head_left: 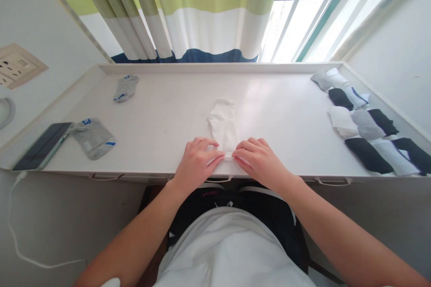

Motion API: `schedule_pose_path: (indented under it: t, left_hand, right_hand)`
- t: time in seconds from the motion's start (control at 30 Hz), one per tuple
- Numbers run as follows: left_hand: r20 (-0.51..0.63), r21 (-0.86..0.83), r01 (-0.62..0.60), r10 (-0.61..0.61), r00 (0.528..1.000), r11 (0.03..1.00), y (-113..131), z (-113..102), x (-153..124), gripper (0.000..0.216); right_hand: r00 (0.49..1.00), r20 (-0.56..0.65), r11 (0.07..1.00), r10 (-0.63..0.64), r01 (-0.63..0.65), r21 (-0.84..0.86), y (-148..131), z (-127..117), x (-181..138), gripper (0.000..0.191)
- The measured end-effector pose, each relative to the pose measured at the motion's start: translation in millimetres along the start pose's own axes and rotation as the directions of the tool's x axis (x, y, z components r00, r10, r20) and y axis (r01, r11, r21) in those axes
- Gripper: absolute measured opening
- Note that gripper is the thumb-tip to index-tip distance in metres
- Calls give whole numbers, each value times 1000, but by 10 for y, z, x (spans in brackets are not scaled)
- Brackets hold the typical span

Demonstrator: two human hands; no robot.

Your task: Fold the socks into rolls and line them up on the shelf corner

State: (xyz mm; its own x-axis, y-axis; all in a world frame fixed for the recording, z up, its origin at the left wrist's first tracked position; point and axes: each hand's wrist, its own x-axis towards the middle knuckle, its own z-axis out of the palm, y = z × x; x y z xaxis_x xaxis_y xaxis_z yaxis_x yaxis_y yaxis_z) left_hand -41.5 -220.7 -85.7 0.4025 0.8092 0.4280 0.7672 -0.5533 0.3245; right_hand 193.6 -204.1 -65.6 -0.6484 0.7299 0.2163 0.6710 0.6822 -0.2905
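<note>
A white sock [224, 123] lies flat on the white desk [168, 112], its far end pointing toward the curtain. Its near end, close to the desk's front edge, looks folded or rolled over into a narrow band. My left hand [200, 157] pinches the left side of that band between thumb and fingers. On the right side, my right hand [254, 157] pinches the same band, the two thumbs a small gap apart. Part of the sock's near end is hidden beneath my fingers.
Folded or rolled socks [367, 123] in black, grey and white cluster along the right side. Two grey socks with blue marks lie at left, one farther back [126, 88], one nearer [93, 138] beside a phone [43, 145] with a white cable [13, 233]. A raised rim [218, 68] bounds the back.
</note>
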Motion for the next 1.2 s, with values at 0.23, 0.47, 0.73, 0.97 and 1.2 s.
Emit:
schedule_pose_path:
  t: [0.23,0.47,0.73,0.97,1.2]
  left_hand:
    - [-3,26,-21,21,1000,999,116,-3,71,14]
    - [-39,2,1,-1,999,1000,99,112,101,11]
    - [3,-33,69,-69,998,997,110,115,111,16]
    - [-33,-12,58,-59,998,998,127,111,93,9]
    - [-78,-3,10,-10,997,1000,83,107,53,4]
  right_hand:
    - [988,82,989,127,-133,61,-57,-27,72,21]
    - [964,114,962,238,-251,112,-101,-16,146,10]
    - [997,-14,997,74,-74,37,-77,12,35,12]
    - [987,9,986,160,-160,54,-100,25,77,22]
    - [957,132,951,259,-277,140,-99,-91,256,18]
